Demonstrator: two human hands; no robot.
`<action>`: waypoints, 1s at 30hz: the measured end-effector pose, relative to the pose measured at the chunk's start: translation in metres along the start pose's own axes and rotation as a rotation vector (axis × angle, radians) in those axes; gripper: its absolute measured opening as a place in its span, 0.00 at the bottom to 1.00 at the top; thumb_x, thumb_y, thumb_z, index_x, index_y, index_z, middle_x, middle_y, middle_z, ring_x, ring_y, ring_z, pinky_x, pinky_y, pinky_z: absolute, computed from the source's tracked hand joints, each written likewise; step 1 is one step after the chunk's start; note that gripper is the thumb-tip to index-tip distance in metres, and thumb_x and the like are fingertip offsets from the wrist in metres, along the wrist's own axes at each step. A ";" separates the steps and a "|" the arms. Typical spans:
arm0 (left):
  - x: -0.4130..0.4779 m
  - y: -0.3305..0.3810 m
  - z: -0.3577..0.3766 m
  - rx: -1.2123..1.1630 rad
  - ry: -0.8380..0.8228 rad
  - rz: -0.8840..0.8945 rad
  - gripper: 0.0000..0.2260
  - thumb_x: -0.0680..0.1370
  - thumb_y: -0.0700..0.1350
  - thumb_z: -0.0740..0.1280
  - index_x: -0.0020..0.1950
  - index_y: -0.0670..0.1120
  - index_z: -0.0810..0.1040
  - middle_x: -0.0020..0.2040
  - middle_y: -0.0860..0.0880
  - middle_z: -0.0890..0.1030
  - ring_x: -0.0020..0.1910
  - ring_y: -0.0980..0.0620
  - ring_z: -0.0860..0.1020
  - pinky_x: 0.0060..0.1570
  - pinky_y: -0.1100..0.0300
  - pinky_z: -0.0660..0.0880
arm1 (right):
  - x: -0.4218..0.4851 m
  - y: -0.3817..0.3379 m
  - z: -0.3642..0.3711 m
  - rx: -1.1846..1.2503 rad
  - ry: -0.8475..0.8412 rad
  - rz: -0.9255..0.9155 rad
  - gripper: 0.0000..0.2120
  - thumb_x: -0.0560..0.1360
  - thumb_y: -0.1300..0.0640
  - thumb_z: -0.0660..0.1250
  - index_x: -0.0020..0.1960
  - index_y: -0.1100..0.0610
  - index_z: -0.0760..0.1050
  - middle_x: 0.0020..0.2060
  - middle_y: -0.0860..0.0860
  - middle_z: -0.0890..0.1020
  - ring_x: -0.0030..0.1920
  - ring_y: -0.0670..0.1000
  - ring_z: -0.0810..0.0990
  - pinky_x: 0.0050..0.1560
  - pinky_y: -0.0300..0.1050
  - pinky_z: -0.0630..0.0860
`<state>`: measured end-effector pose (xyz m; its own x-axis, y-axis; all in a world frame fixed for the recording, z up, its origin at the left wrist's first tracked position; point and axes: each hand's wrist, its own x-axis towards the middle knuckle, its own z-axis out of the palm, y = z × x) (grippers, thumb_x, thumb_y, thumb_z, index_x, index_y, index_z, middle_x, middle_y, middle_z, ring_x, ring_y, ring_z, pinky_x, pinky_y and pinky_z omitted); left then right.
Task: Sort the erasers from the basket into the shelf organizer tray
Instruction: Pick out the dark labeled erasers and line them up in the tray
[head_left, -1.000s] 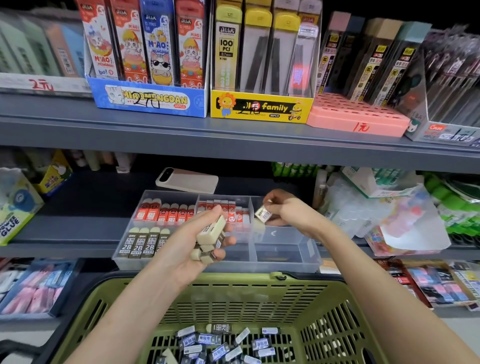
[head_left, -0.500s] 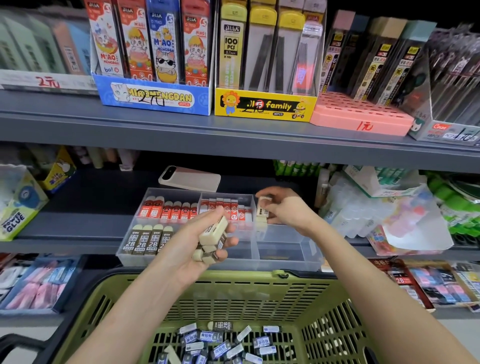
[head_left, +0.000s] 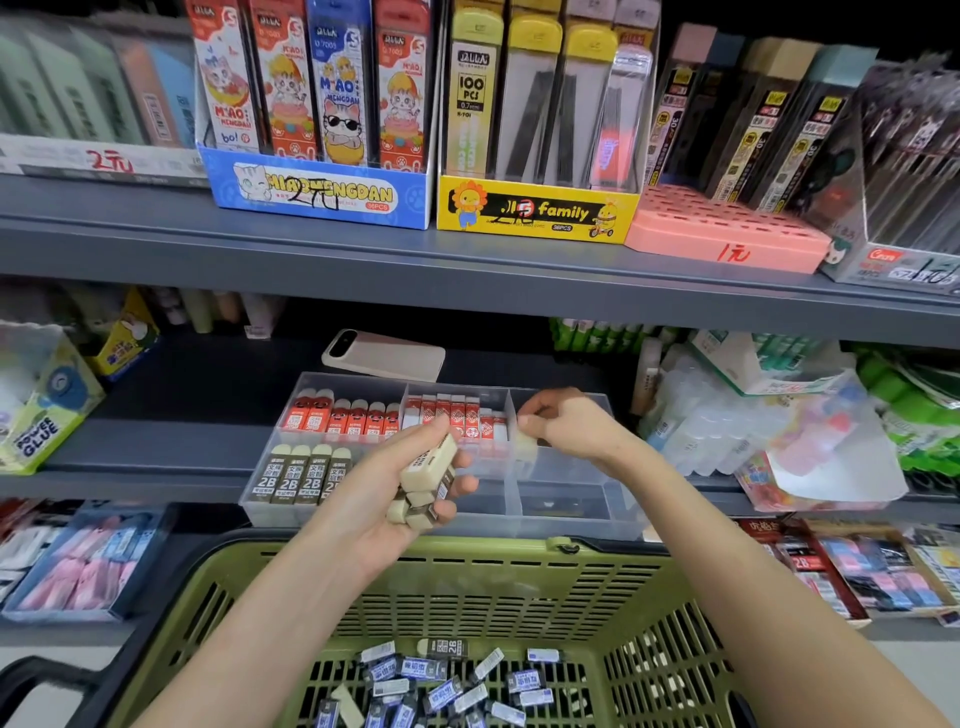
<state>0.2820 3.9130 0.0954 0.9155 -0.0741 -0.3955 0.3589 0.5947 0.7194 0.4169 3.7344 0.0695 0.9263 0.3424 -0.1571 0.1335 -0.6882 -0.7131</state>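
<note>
A clear organizer tray (head_left: 571, 512) sits on the lower shelf, with red-sleeved erasers in its two back left compartments and brown 2B erasers (head_left: 301, 480) at front left. My left hand (head_left: 395, 488) is shut on a small stack of cream erasers (head_left: 423, 483) in front of the tray. Over the back right compartment, my right hand (head_left: 566, 423) pinches one cream eraser (head_left: 524, 444) at its fingertips. The green basket (head_left: 519, 587) below holds several blue-labelled erasers (head_left: 441, 691).
A phone (head_left: 384, 356) lies behind the tray. Glue boxes (head_left: 44, 410) stand at the left, plastic bags of goods (head_left: 810, 441) crowd the right. The shelf above (head_left: 467, 270) carries pencil-lead boxes and overhangs the tray.
My right hand has moved from the middle back compartment's edge rightward and lowered its eraser into the back right compartment. The left hand has stayed almost still with its stack.
</note>
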 end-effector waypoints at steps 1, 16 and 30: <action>0.000 0.000 0.000 -0.001 0.000 0.000 0.18 0.65 0.49 0.72 0.49 0.41 0.75 0.35 0.44 0.81 0.30 0.48 0.79 0.19 0.65 0.69 | 0.001 0.000 -0.001 -0.012 -0.019 0.021 0.06 0.76 0.59 0.63 0.49 0.54 0.78 0.44 0.50 0.81 0.46 0.49 0.78 0.43 0.39 0.73; 0.005 -0.004 0.009 0.106 0.071 0.103 0.16 0.72 0.54 0.69 0.51 0.43 0.76 0.37 0.45 0.77 0.30 0.51 0.76 0.19 0.64 0.66 | -0.056 -0.039 0.001 0.083 0.256 -0.193 0.16 0.76 0.42 0.59 0.43 0.52 0.79 0.37 0.47 0.83 0.40 0.46 0.79 0.45 0.46 0.75; 0.006 -0.005 0.018 0.064 0.018 0.099 0.06 0.75 0.36 0.64 0.51 0.40 0.76 0.33 0.44 0.78 0.29 0.50 0.77 0.20 0.63 0.69 | -0.069 -0.040 -0.023 0.613 0.356 -0.045 0.12 0.70 0.68 0.71 0.47 0.58 0.70 0.39 0.57 0.80 0.32 0.51 0.81 0.35 0.46 0.80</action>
<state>0.2889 3.8953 0.0997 0.9439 -0.0028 -0.3303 0.2781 0.5464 0.7901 0.3563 3.7235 0.1242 0.9974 0.0600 0.0401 0.0492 -0.1585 -0.9861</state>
